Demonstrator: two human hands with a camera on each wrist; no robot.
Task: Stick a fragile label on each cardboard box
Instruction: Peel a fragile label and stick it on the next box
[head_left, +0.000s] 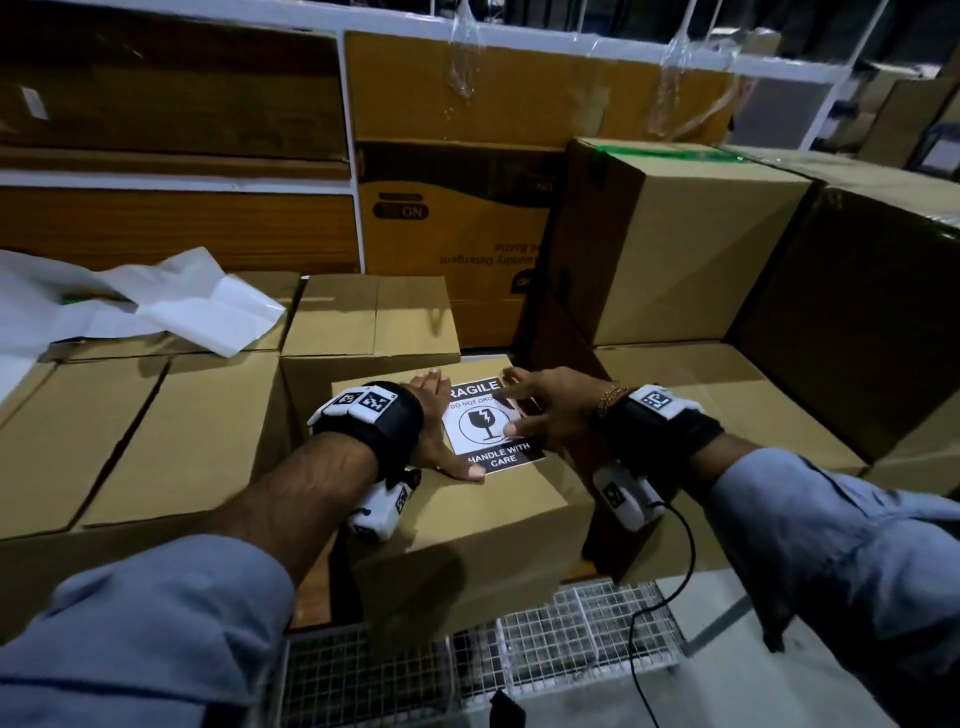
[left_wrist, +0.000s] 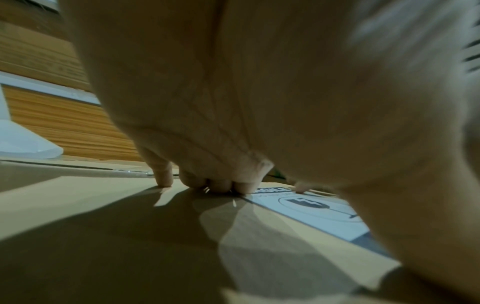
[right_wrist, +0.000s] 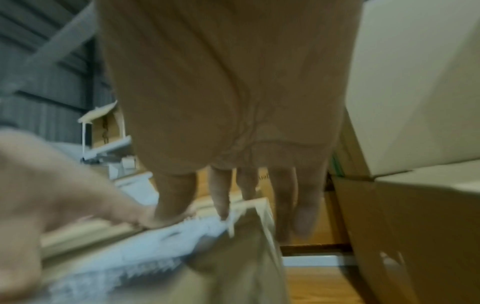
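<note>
We start with the stacked brown cartons that rise behind and to the right of the cardboard box in front of us, and the row of plain boxes to its left, none of which shows a label from here; crumpled white backing paper lies on the boxes to the left rear of it. The box itself sits at the near edge, over a wire grid. On its top face, toward the far right corner, lies the fragile label, flat and square to the edges as far as we can see. Our left hand rests on the box along the label's left edge, fingers straight and spread, tips down on the cardboard, thumb at the label's near corner. Our right hand covers the label's right side, fingers extended and loose, grasping nothing. We judge that we are smoothing the label down. Next we likely need to press firmly out to the corners, then find a fresh label and an unlabelled box to the left.
</note>
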